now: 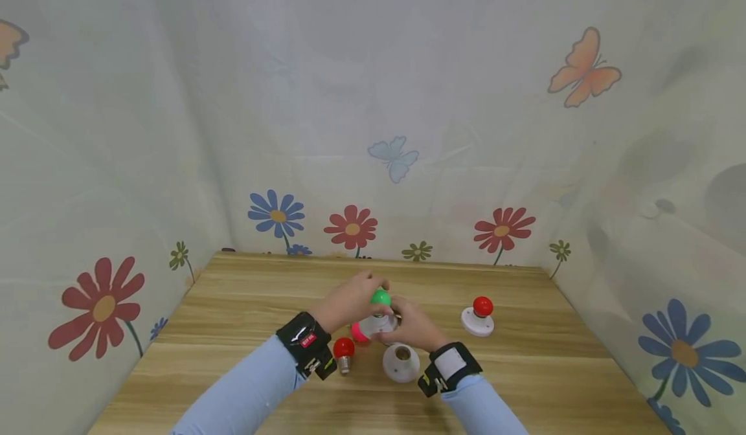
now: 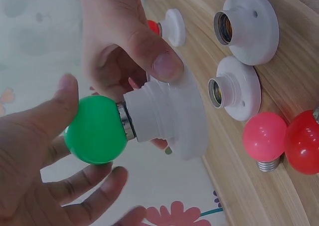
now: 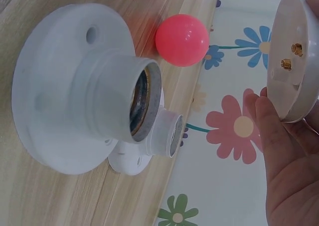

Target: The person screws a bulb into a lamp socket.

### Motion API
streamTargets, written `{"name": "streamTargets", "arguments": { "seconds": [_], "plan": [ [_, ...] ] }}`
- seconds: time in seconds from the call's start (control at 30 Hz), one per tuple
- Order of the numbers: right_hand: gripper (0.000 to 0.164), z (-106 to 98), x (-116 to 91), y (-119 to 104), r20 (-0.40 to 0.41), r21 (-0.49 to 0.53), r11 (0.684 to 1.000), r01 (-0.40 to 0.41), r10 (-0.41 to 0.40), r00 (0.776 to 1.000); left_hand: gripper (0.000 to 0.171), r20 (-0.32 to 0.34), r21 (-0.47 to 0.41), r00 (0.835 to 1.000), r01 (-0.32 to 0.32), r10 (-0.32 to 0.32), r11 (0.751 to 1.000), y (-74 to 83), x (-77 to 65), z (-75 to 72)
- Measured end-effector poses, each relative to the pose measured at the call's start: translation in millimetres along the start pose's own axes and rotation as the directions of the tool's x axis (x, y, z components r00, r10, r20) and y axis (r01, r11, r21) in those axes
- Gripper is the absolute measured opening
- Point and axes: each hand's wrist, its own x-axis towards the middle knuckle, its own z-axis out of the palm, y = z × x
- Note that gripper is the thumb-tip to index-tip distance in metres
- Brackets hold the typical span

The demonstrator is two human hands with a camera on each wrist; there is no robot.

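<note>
My left hand [image 1: 352, 302] holds a green light bulb [image 2: 96, 129] between its thumb and fingers, with some of the other fingers spread below the bulb. The metal base of the bulb sits in the mouth of a white lamp socket [image 2: 184, 116], a sliver of metal still showing. My right hand [image 1: 416, 325] grips that socket by its round base, thumb on the front face. In the right wrist view, the hollow underside with brass screws faces the camera. Both things are held up above the table.
On the wooden table [image 1: 262, 286], two white sockets without bulbs [image 2: 251, 31] stand under my hands. A red bulb [image 1: 344, 346] and a pink bulb [image 2: 264, 136] lie to their left. Farther right stands a socket [image 1: 476, 323] with a red bulb [image 1: 482, 306] in it.
</note>
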Motion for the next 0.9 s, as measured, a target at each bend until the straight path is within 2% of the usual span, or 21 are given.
{"name": "streamTargets", "arguments": {
  "seconds": [0.07, 0.17, 0.3, 0.37, 0.43, 0.5, 0.6, 0.73, 0.9],
  "plan": [
    [0.053, -1, -1, 0, -0.009, -0.016, 1.0, 0.003, -0.003, 1.0, 0.06, 0.008, 0.0, 1.0, -0.028, 0.028, 1.0, -2.1, 1.8, 1.0],
    [0.055, -1, -1, -1, -0.02, -0.031, 0.999, 0.008, -0.008, 1.0, 0.066, 0.035, -0.015, 0.994, -0.107, 0.108, 0.994, -7.8, 5.4, 1.7],
    [0.063, -3, -2, -3, -0.02, -0.011, 1.0, -0.019, 0.019, 1.0, 0.06, 0.082, -0.08, 0.977, -0.193, 0.199, 0.978, -13.9, 8.2, -1.6],
    [0.072, -4, -3, -4, -0.019, -0.008, 0.999, -0.037, 0.037, 0.999, 0.056, 0.097, -0.102, 0.972, -0.203, 0.213, 0.974, -14.0, 8.2, -5.0],
    [0.079, -5, -3, -4, -0.02, -0.012, 0.999, -0.051, 0.051, 0.998, 0.052, 0.102, -0.086, 0.97, -0.214, 0.222, 0.973, -13.8, 7.9, -7.0],
    [0.083, -5, -3, -4, -0.017, -0.008, 0.999, -0.052, 0.052, 0.999, 0.05, 0.101, -0.067, 0.97, -0.217, 0.223, 0.974, -12.7, 7.9, -8.4],
    [0.076, -6, -2, -3, -0.012, -0.004, 0.999, -0.037, 0.037, 0.999, 0.047, 0.099, -0.053, 0.974, -0.198, 0.203, 0.979, -10.4, 8.4, -8.6],
    [0.06, -5, -1, -1, -0.008, -0.015, 1.0, 0.002, -0.002, 1.0, 0.038, 0.082, -0.061, 0.988, -0.129, 0.133, 0.99, -7.4, 10.5, -6.9],
    [0.05, -4, 1, 1, -0.005, -0.013, 1.0, 0.014, -0.014, 1.0, 0.038, 0.028, -0.044, 0.998, -0.051, 0.052, 0.998, -6.4, 10.7, -1.5]
  ]
}}
